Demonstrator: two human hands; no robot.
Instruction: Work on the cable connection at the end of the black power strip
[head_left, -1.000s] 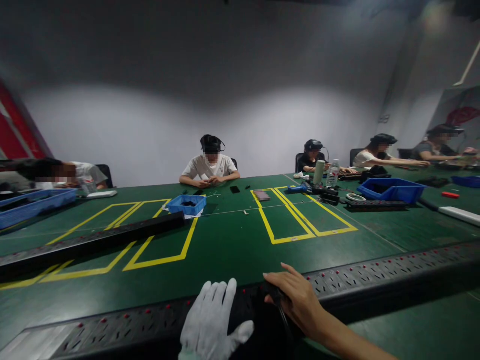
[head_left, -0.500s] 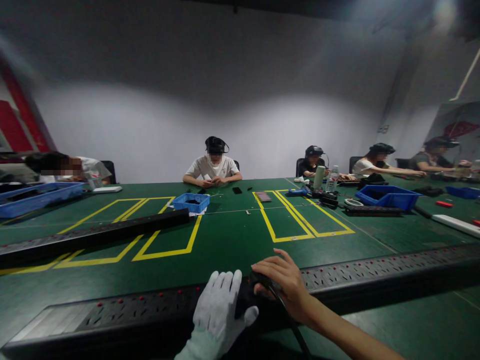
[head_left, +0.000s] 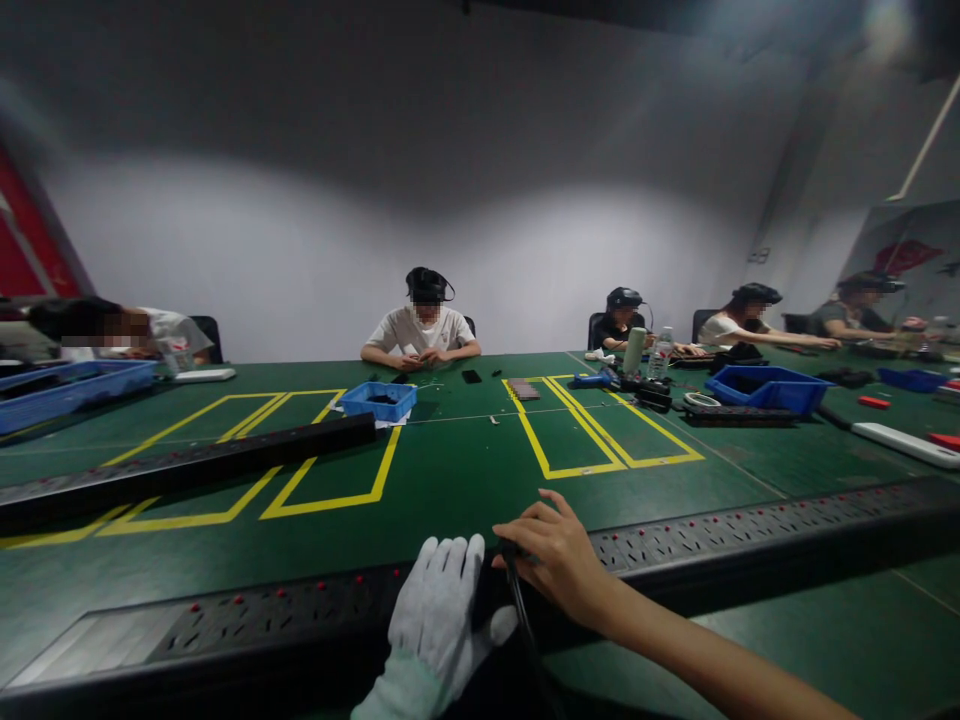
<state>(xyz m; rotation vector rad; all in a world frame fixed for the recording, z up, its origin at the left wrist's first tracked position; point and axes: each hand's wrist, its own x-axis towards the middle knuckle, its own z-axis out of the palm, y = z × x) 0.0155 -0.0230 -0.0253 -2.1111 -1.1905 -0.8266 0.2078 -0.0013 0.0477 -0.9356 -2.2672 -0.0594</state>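
A long black power strip (head_left: 690, 550) with rows of sockets and small red parts lies across the green table in front of me. My left hand (head_left: 439, 610), in a white glove, lies over the strip with its fingers stretched out and the thumb apart. Beside it, my bare right hand (head_left: 559, 560) is closed around a black plug (head_left: 511, 549), whose cable (head_left: 525, 620) runs down toward me. The plug sits at the strip's socket face, but its prongs are hidden, so I cannot tell how deep it is.
A second black strip (head_left: 187, 465) lies at the left over yellow tape outlines. Blue bins (head_left: 379, 400) stand further back, one of them large (head_left: 769, 388) at the right. A bottle (head_left: 661, 355) and tools lie nearby. Several people sit along the far side.
My right hand has shifted slightly left with the plug, and the cable now hangs closer to my left hand. The left hand stays on the strip. The view has turned a little.
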